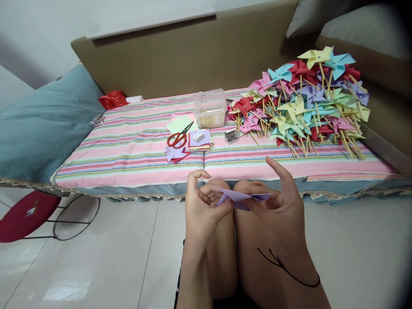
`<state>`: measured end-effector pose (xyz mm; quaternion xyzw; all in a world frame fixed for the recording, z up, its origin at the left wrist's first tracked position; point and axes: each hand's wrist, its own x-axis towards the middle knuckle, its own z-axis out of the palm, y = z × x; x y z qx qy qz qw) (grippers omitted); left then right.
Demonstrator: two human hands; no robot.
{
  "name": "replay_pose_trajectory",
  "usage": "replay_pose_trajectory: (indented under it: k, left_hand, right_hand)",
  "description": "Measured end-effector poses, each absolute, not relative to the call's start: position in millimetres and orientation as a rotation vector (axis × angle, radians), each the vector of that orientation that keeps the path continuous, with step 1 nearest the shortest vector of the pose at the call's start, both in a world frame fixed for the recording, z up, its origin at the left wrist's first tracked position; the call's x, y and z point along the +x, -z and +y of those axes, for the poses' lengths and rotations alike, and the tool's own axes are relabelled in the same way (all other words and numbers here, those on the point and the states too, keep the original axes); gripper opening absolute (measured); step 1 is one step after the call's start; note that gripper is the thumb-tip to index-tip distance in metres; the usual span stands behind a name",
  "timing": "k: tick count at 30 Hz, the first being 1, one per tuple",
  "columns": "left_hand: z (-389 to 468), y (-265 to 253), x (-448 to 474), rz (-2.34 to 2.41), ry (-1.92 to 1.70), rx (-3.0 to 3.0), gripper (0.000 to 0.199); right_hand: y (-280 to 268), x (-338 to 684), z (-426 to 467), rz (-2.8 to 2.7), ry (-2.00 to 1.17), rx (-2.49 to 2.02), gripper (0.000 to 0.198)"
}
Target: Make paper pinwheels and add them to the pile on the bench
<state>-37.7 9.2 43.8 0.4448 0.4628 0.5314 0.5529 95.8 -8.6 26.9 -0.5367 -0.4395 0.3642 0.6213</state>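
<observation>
Both hands at lower centre of frame, above the knees, working one folded piece of purple paper (236,196) between them. Left hand (206,208): thumb and fingers closed in a pinch on the left end of the paper, one finger crooked upward, clear of it. Right hand (281,208): thumb against the near side, fingers behind, pinching the right end; one finger stands off, raised. Paper is roughly level, points flaring at the sides; centre partly hidden by the thumbs, so fold detail cannot be told. Step in hand, as judged: shaping the paper by fingertip, no tool held. Next move probably calls for a firm grip on the gathered layers, light enough not to crease them, with the centre within reach of a free fingertip. Supplies at upper centre, on the striped cloth (135,148): clear box (210,101) with sticks (208,120) inside, small open case (231,136), stack of paper (200,146), red-handled scissors (177,140) touching or just beside it. Pinwheels (295,109) on sticks heaped at upper right, well apart from the hands.
</observation>
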Motion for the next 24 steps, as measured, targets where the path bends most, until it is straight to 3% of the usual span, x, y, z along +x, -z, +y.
replay_pose_trajectory:
  k: [19,24]
  left_hand:
    - [9.7,-46.3,-36.4,1.091,-1.256,1.084,0.052]
    - [11.2,-43.3,-37.0,1.038,-1.271,1.041,0.053]
  right_hand:
    - [-30.5,92.0,-10.3,-0.952,-0.769,-1.242,0.069]
    - [-33.4,92.2,-10.9,-0.922,-0.850,-1.229,0.082]
